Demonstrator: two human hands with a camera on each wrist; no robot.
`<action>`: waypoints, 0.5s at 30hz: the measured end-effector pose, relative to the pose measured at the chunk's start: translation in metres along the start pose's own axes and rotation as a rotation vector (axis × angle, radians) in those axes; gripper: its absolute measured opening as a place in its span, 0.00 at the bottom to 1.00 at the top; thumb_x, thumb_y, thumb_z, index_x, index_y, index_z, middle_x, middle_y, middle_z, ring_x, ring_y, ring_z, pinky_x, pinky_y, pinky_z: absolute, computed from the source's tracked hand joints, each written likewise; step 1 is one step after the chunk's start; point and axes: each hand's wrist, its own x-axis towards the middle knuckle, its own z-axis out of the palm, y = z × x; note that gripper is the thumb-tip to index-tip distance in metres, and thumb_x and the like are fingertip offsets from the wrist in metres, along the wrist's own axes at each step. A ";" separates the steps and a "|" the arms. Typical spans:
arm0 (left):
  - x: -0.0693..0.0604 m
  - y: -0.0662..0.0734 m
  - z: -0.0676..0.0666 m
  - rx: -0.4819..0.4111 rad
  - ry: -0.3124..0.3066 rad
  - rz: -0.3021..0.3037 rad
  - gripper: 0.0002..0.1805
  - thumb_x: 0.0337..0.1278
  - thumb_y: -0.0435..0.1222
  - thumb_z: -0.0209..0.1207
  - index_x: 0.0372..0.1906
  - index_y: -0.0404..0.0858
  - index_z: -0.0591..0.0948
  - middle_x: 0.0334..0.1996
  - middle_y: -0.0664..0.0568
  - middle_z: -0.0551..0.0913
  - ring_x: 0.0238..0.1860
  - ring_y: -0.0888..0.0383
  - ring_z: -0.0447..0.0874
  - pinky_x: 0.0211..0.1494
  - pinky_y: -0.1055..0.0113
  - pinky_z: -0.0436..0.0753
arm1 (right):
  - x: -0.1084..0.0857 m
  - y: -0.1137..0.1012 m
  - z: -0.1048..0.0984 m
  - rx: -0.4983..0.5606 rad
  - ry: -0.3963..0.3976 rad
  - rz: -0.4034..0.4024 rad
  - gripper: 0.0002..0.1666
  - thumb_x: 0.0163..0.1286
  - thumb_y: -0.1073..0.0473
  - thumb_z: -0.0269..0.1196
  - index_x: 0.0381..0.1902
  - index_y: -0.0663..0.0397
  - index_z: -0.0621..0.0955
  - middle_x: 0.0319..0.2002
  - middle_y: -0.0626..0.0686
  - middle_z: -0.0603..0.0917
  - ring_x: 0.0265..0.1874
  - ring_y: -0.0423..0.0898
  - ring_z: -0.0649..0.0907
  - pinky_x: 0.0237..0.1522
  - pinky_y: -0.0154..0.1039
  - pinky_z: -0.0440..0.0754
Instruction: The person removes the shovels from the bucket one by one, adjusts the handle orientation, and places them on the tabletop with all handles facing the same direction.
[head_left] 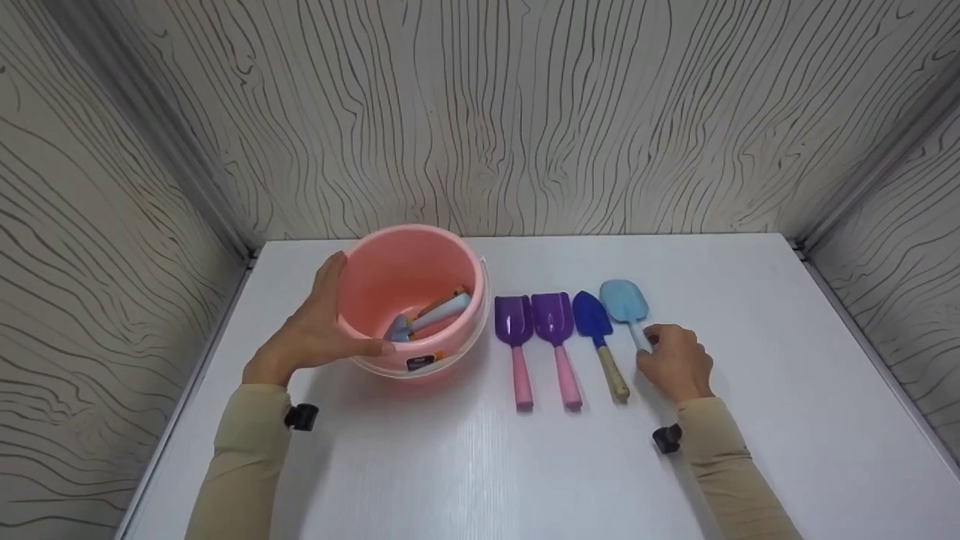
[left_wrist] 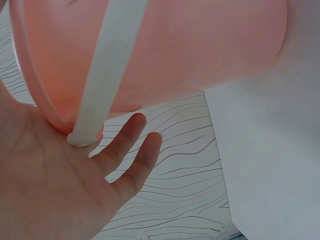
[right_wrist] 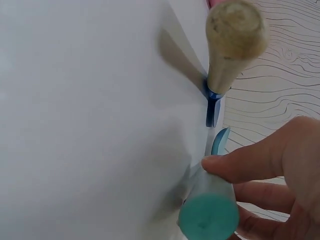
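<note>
A pink bucket (head_left: pixel 409 255) with a white bail handle (left_wrist: pixel 112 65) stands on the left side of the table. My left hand (head_left: pixel 311 334) holds it by the rim, thumb along the near side and other fingers spread at the left. Inside lie a pale-blue-handled shovel (head_left: pixel 442 313) and a partly hidden brown-handled tool. My right hand (head_left: pixel 677 361) pinches the handle of a light blue shovel (head_left: pixel 624 300) between thumb and fingers. Its handle end (right_wrist: pixel 209 217) is teal. Just left of it lies a dark blue trowel (head_left: pixel 592 313) with a wooden handle (right_wrist: pixel 232 40).
Two purple shovels (head_left: pixel 514 319) with pink handles lie side by side between the bucket and the blue trowel. Wood-patterned panels (head_left: pixel 480 120) enclose the white table (head_left: pixel 450 480) at the back and both sides.
</note>
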 end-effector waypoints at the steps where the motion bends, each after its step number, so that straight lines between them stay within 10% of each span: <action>1: 0.000 0.000 0.000 0.002 0.000 0.004 0.79 0.29 0.56 0.88 0.86 0.56 0.45 0.78 0.51 0.60 0.74 0.44 0.69 0.69 0.36 0.81 | 0.000 0.000 0.000 -0.002 0.001 0.000 0.25 0.66 0.64 0.65 0.59 0.72 0.84 0.52 0.70 0.88 0.39 0.60 0.87 0.39 0.62 0.84; 15: -0.001 0.000 -0.001 0.011 -0.002 -0.006 0.80 0.30 0.56 0.88 0.86 0.56 0.44 0.79 0.52 0.58 0.75 0.44 0.69 0.71 0.36 0.80 | -0.005 0.002 0.001 0.006 0.000 0.026 0.26 0.64 0.64 0.64 0.59 0.74 0.84 0.52 0.72 0.88 0.36 0.59 0.86 0.35 0.59 0.85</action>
